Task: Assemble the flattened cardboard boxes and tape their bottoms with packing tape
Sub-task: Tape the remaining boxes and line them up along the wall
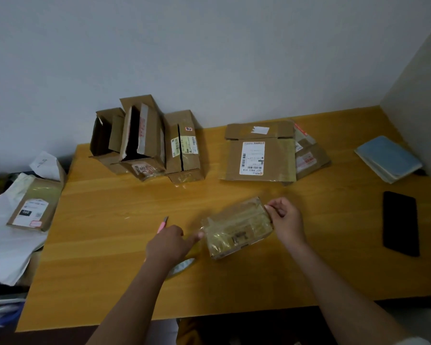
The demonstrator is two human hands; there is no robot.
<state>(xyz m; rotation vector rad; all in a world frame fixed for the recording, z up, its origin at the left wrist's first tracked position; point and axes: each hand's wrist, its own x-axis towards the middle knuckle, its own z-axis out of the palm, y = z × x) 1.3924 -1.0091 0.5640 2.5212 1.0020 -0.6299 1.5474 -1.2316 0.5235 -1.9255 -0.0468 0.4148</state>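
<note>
Right hand (285, 219) is pinching the far right corner of the small taped box (238, 229), fingers curled in on the shiny tape there. Left hand (171, 242) has its index finger stretched out straight, tip touching the box's left edge; whether the other fingers hold anything I can't tell. The box lies flat, a bit skewed, in the middle of the wooden table (110, 245), closer to the near edge than the wall.

Just under the left wrist there's a roll of packing tape (184, 266), mostly hidden by the arm. A pink cutter (162, 224) lies just beyond the left hand, so that's the tightest spot. There's bare wood in front of the box and on both sides of it.

Further out: three assembled boxes (144, 143) stand bunched together against the back wall on the left, flaps up on two of them. To the right of those, a stack of flattened boxes (259, 155) with shipping labels, near the wall. A black phone (400, 224) lies near the right edge, and a blue notebook (387, 158) sits in the far right corner by the side wall.

Off the left edge there's another labelled box (34, 205) sitting on white packaging (8, 245), below table level.
</note>
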